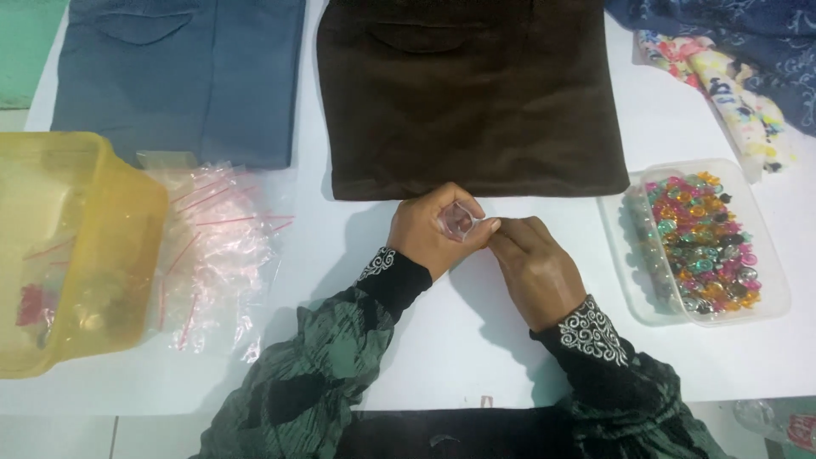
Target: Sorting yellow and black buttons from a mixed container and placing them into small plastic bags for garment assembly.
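1. My left hand (429, 231) curls shut around a small clear plastic bag (457, 221), and I hold it upright with its mouth turned toward me
2. My right hand (531, 268) meets it from the right, fingertips (497, 228) pinched on the bag's edge; both hands sit together just above the white table (425, 340)
3. I judge the step in hand as working the little bag's mouth, opening or pressing it closed; I cannot tell which, and I cannot make out whether anything is inside
4. To the right of my right hand, well within reach, lies a clear tray (765, 297) full of coloured gems (701, 246)
5. To the left of my left hand lies a loose heap of zip bags (212, 255) with red strips, and beyond it a yellow tub (81, 255)
6. Just past my hands lies a folded brown cloth (472, 93), with a blue cloth (183, 72) left of it
7. The next move calls for a steady pinch on both lips of the bag, since the film is thin and slippery
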